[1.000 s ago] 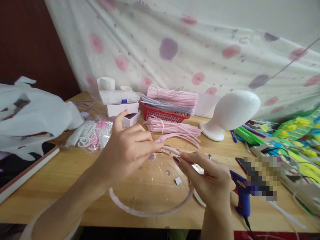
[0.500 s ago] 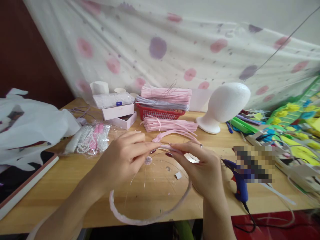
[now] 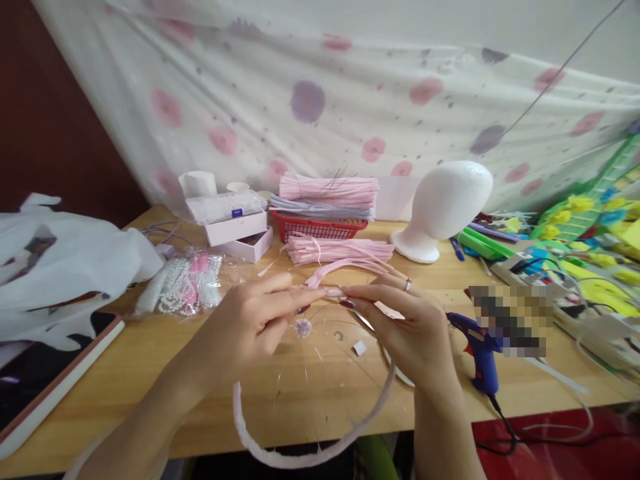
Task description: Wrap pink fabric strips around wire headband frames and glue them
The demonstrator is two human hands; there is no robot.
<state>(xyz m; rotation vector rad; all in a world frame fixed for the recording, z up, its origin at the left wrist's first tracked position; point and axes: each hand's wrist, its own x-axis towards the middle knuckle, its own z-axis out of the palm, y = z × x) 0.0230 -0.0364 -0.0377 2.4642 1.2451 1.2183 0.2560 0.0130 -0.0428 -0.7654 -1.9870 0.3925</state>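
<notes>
Both hands hold a pale pink hoop point(image 3: 303, 459), which loops down past the table's front edge with thin glue-like strands on it. My left hand point(image 3: 245, 320) pinches its far side between thumb and fingers. Close beside it, my right hand point(image 3: 413, 327), with a ring on one finger, pinches the same stretch; a short pale piece shows between the fingertips. Hands hide part of the hoop. Below the fingers is a small round lilac piece point(image 3: 303, 327). A white paper square point(image 3: 359, 348) lies on the table, and a thin metallic band point(image 3: 403, 377) shows by my right hand.
Pink fuzzy stems point(image 3: 345, 251) lie before a red basket point(image 3: 320, 230). A white foam head point(image 3: 445, 200) stands right of them. Nearer are a blue glue gun point(image 3: 483, 367) and a power strip point(image 3: 575, 327). At left are bagged pearl strings point(image 3: 185, 283) and a plastic bag point(image 3: 80, 247).
The hoop's near side has shifted slightly right and down in view. Both hands keep their pinch, and more of the metallic band shows beside my right hand. The camera view has shifted slightly.
</notes>
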